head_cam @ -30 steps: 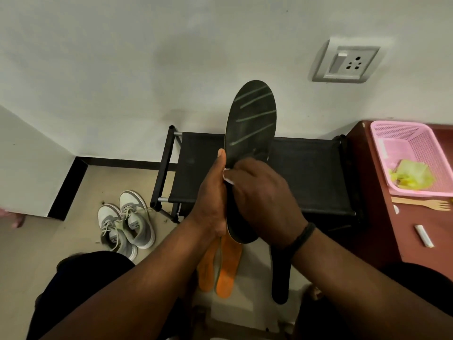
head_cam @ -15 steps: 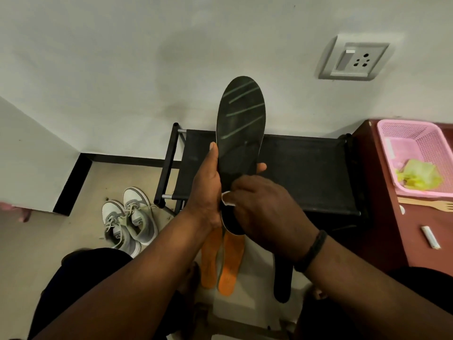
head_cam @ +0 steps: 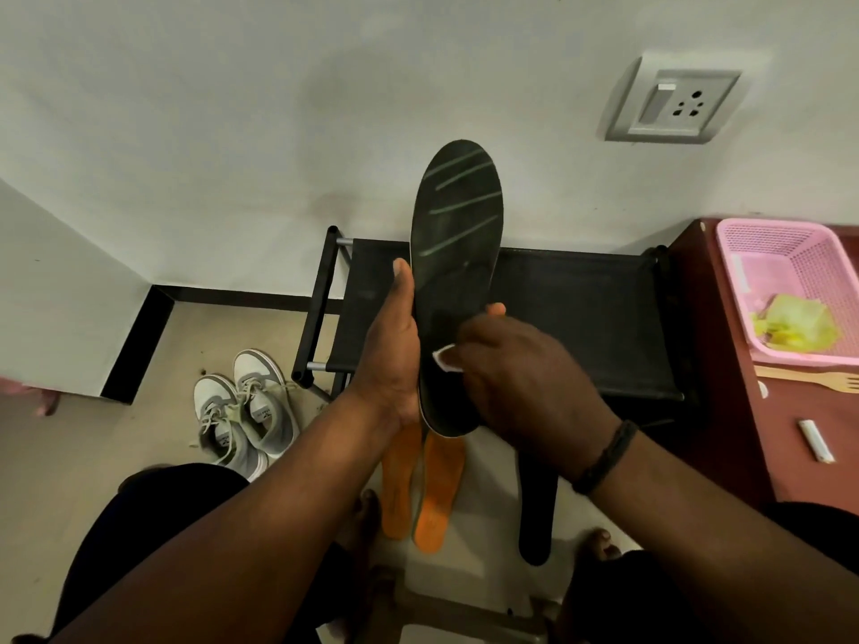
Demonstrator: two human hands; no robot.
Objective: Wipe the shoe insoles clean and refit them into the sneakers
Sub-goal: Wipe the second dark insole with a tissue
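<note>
Black insole (head_cam: pixel 458 253) upright — grey sneakers (head_cam: pixel 246 422) on floor

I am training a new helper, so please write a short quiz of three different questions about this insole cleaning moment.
1. True or false: both orange insoles lie on the floor.
2. Which hand steadies the black insole? A) left B) right
3. Fill in: the pink basket stands on the ____ table.

Key: 1 true. 2 A; the left hand grips it, the right hand presses a white wipe on it. 3 brown.
</note>
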